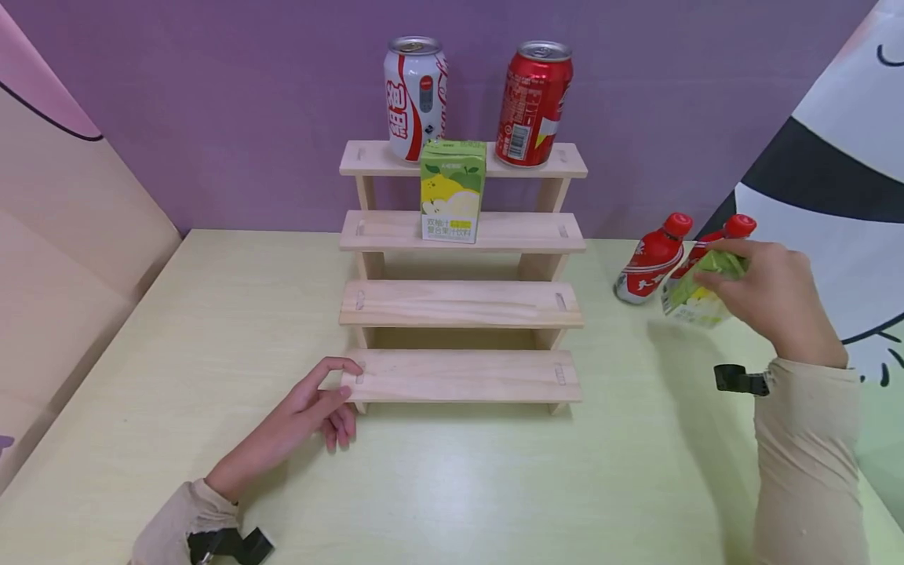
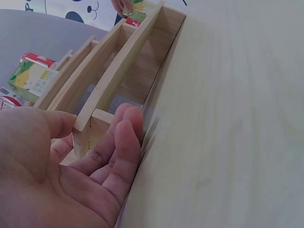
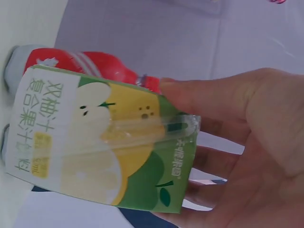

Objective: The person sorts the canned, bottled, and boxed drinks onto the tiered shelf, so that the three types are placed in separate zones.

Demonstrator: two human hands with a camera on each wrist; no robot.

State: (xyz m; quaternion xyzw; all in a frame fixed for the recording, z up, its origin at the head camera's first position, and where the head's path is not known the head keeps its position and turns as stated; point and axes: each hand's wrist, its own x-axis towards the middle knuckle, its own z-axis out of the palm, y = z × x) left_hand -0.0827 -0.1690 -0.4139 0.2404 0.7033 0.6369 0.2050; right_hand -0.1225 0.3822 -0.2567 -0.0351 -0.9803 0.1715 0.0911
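My right hand grips a green-and-yellow juice carton near its top, tilted in front of two red-capped bottles. In the right wrist view the carton shows its fruit print, with a clear straw wrapper along its face. My left hand pinches the left end of the lowest step of a wooden tiered rack. A matching juice carton stands upright on the second step from the top. On the top step are a white-and-red can and a red can.
Two red-labelled bottles, a near one and one partly hidden behind the held carton, stand right of the rack on the pale table. A purple backdrop rises behind, with printed panels at both sides.
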